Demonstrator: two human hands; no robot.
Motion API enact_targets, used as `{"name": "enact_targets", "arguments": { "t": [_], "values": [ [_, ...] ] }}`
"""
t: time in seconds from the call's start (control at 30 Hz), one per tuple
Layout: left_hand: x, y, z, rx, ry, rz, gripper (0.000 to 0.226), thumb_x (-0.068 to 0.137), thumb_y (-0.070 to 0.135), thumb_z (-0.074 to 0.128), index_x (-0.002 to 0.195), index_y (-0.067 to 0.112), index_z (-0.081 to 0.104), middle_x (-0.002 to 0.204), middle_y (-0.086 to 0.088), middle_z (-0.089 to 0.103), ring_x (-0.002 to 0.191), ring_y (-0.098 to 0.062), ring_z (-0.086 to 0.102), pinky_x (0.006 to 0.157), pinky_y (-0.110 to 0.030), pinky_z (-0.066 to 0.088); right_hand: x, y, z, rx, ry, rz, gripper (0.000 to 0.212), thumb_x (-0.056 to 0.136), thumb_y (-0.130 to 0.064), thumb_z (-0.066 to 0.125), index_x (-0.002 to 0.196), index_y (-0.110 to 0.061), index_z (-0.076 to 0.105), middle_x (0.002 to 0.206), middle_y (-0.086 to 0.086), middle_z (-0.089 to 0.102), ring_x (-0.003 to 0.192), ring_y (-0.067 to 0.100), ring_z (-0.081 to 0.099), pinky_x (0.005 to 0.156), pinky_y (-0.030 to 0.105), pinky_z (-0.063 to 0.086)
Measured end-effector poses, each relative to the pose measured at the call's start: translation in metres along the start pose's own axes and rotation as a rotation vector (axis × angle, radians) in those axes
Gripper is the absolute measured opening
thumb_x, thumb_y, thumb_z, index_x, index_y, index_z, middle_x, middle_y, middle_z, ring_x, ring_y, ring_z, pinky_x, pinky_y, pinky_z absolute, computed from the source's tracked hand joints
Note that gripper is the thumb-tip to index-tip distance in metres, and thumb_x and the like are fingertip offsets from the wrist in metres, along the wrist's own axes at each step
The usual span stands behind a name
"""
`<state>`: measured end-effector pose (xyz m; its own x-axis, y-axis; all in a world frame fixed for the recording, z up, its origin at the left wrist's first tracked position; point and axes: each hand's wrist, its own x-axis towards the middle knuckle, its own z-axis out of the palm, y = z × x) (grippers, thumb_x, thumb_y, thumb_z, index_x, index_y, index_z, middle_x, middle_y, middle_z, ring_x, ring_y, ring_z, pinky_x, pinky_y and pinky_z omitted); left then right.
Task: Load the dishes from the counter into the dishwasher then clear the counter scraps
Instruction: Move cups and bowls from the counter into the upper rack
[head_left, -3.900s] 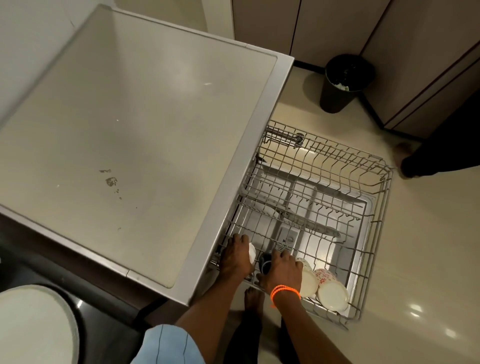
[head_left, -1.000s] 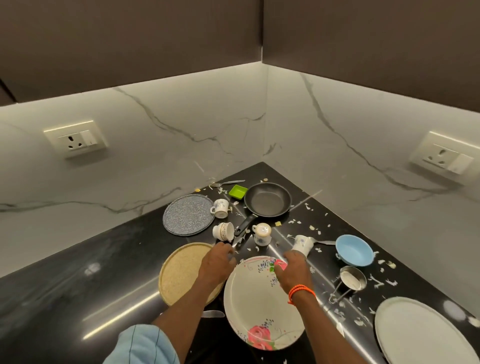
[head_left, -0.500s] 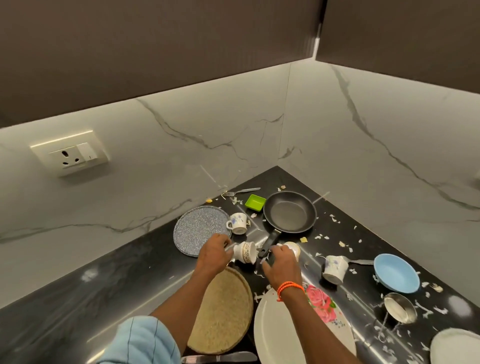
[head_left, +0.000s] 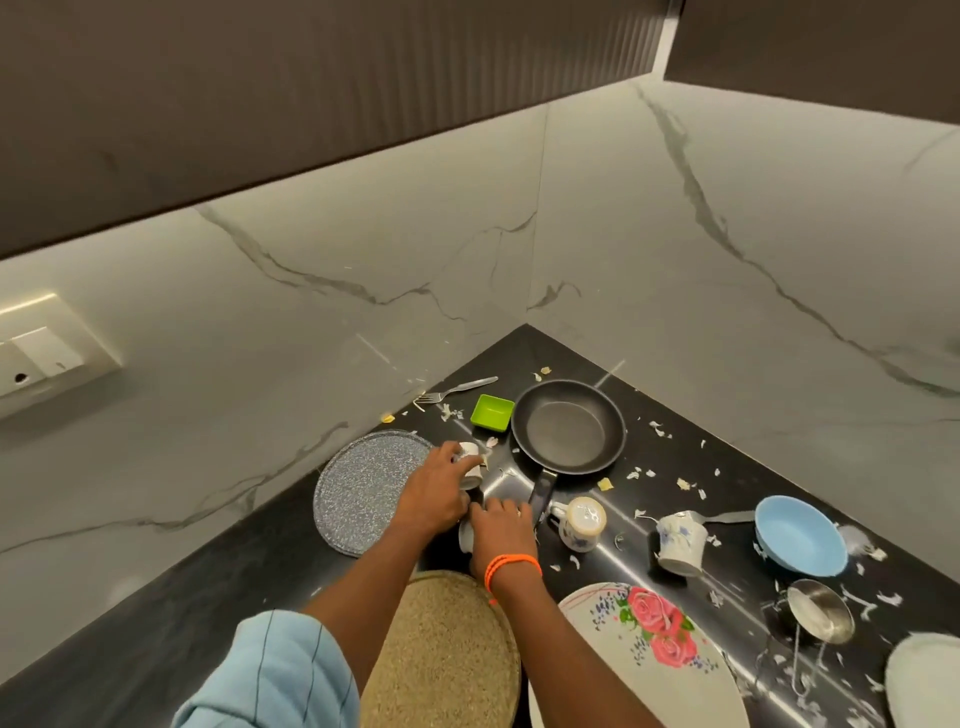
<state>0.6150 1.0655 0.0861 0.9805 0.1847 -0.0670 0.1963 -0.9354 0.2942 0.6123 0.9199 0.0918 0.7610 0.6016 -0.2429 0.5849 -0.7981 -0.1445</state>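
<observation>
- Head view: the landmark is the black non-stick frying pan (head_left: 569, 427), which sits on the black polished counter (head_left: 208, 587) near the corner of the marble walls.
- The left hand (head_left: 439, 493) has moved up from the middle of the counter; its fingers now curl round a small white patterned cup (head_left: 470, 465) just left of the pan's handle.
- The right hand (head_left: 501, 530) has drawn back toward the person and covers another small white cup (head_left: 464, 535) below the handle; the fingers look bent over it, but whether they truly grip I cannot tell.
- A second ago both hands were lower, by the floral white plate (head_left: 649, 660); seconds earlier they were at the dishwasher rack. So a fresh round of cups looks to be starting.
- Still waiting right of the pan: a gold-rimmed mug (head_left: 582, 522), a tipped flowered mug (head_left: 678, 543), a pale blue bowl (head_left: 800, 535).
- White scraps (head_left: 657, 428) litter the counter around the pan, so clearing remains.
</observation>
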Motion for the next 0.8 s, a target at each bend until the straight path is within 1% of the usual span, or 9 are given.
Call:
{"name": "enact_targets", "arguments": {
  "t": [0.1,0.2,0.27,0.37,0.47,0.53,0.6,0.7,0.8],
  "values": [
    [0.009,0.006,0.007,-0.065,0.030,-0.037,0.046,0.086,0.027,0.065,0.132,0.027,0.058,0.137,-0.002,0.039,0.123,-0.025,0.044,0.092,-0.040,0.052,-0.002,0.003,0.007,0.014,0.039,0.005,0.049,0.077,-0.023,0.068,0.124,-0.020,0.054,0.120,0.008,0.056,0.116,0.031,0.049,0.100,0.044,0.033],
    [0.014,0.013,0.013,-0.168,0.097,-0.139,0.038,0.082,0.034,0.072,0.116,0.024,0.061,0.128,-0.004,0.038,0.113,-0.025,0.045,0.091,-0.041,0.052,-0.006,0.010,0.008,0.057,0.108,0.012,0.058,0.070,-0.040,0.073,0.121,-0.022,0.055,0.115,0.004,0.059,0.110,0.027,0.053,0.098,0.042,0.034],
    [0.017,0.014,0.017,-0.190,0.115,-0.189,0.038,0.082,0.037,0.076,0.112,0.024,0.058,0.123,-0.004,0.036,0.108,-0.025,0.045,0.088,-0.042,0.053,-0.011,0.012,0.005,0.100,0.156,0.040,0.059,0.066,-0.047,0.072,0.118,-0.025,0.056,0.112,0.002,0.060,0.107,0.026,0.054,0.097,0.042,0.035],
    [0.019,0.013,0.022,-0.212,0.168,-0.278,0.041,0.081,0.035,0.078,0.109,0.023,0.052,0.118,-0.007,0.035,0.102,-0.029,0.050,0.082,-0.046,0.055,-0.021,0.012,-0.002,0.187,0.187,0.079,0.056,0.064,-0.049,0.070,0.113,-0.026,0.056,0.110,0.000,0.061,0.105,0.025,0.055,0.095,0.042,0.036],
    [0.023,0.018,0.022,-0.278,0.193,-0.325,0.046,0.078,0.031,0.082,0.107,0.021,0.047,0.115,-0.010,0.037,0.098,-0.034,0.056,0.081,-0.049,0.056,-0.035,0.021,-0.007,0.306,0.199,0.126,0.058,0.063,-0.051,0.069,0.115,-0.028,0.055,0.114,-0.003,0.060,0.107,0.022,0.054,0.094,0.039,0.039],
    [0.025,0.018,0.019,-0.307,0.200,-0.336,0.052,0.074,0.031,0.086,0.108,0.019,0.048,0.115,-0.011,0.040,0.098,-0.035,0.057,0.084,-0.047,0.056,-0.045,0.030,-0.008,0.494,0.212,0.156,0.060,0.062,-0.048,0.072,0.116,-0.029,0.057,0.113,-0.004,0.060,0.105,0.019,0.055,0.092,0.036,0.045],
    [0.024,0.015,0.014,-0.329,0.210,-0.346,0.056,0.074,0.035,0.085,0.111,0.019,0.048,0.116,-0.012,0.042,0.098,-0.032,0.056,0.086,-0.045,0.055,-0.057,0.037,-0.010,0.670,0.240,0.195,0.057,0.060,-0.047,0.075,0.112,-0.030,0.059,0.108,-0.005,0.060,0.099,0.016,0.057,0.087,0.034,0.051],
    [0.018,0.015,0.001,-0.354,0.253,-0.380,0.051,0.082,0.038,0.077,0.119,0.018,0.049,0.119,-0.012,0.045,0.102,-0.028,0.054,0.085,-0.042,0.053,-0.074,0.046,-0.014,0.806,0.338,0.300,0.054,0.057,-0.048,0.078,0.105,-0.032,0.058,0.104,-0.006,0.056,0.092,0.014,0.056,0.079,0.035,0.054],
    [0.013,0.023,-0.016,-0.384,0.270,-0.388,0.050,0.087,0.037,0.072,0.126,0.016,0.050,0.123,-0.014,0.047,0.103,-0.028,0.053,0.084,-0.039,0.051,-0.092,0.059,-0.017,0.914,0.395,0.429,0.055,0.056,-0.047,0.081,0.103,-0.029,0.060,0.105,-0.002,0.053,0.090,0.015,0.055,0.073,0.031,0.054]
  ]
}}
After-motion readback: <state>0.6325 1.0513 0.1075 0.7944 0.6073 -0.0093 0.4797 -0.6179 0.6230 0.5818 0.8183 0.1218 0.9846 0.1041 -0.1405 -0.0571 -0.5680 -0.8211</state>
